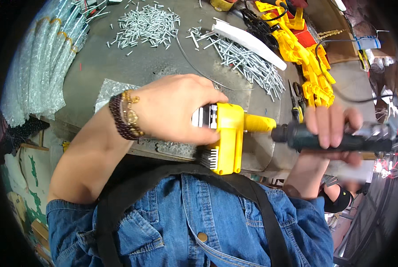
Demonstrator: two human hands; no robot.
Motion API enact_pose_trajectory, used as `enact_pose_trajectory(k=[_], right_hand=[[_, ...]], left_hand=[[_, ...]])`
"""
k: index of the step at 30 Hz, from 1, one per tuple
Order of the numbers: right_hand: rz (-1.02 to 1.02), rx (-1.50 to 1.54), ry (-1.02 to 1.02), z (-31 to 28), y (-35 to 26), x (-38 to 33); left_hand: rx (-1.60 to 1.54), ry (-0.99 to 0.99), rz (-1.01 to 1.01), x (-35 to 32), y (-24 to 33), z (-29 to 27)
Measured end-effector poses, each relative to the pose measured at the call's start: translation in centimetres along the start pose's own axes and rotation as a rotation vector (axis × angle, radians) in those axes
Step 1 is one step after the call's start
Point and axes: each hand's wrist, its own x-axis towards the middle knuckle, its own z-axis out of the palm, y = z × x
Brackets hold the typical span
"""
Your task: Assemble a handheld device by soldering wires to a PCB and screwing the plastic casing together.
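The left hand point(176, 109) grips a yellow plastic part point(228, 138). The right hand point(332, 133) is closed around a dark power screwdriver point(328, 139) touching it. Loose screws point(147, 24) lie heaped on the metal table point(118, 66).

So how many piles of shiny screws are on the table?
2: one pile at the table's far left, one longer pile beside the white strip. Loose strays lie around; more may be hidden.

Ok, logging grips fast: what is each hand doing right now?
Left hand: closed over the yellow plastic part.
Right hand: closed around the dark power screwdriver, whose tip meets the yellow part.
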Motion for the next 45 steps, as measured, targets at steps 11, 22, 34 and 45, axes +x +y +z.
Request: enact_pose_trajectory(k=[11,22,34,45], right_hand=[[-0.125,0.602,0.926,-0.3,2.3,-12.6],[-0.218,0.685,0.939,0.7,4.5,-12.8],[-0.258,0.679,0.836,0.7,6.2,-12.3],[-0.29,0.676,0.828,1.0,6.4,-12.1]], left_hand=[[0.206,0.004,-0.09,-0.3,2.5,0.8],[0.211,0.006,-0.066,0.7,3.0,1.2],[0.032,-0.063,-0.082,1.4,2.2,0.8],[0.054,-0.04,-0.058,1.2,2.3,0.9]])
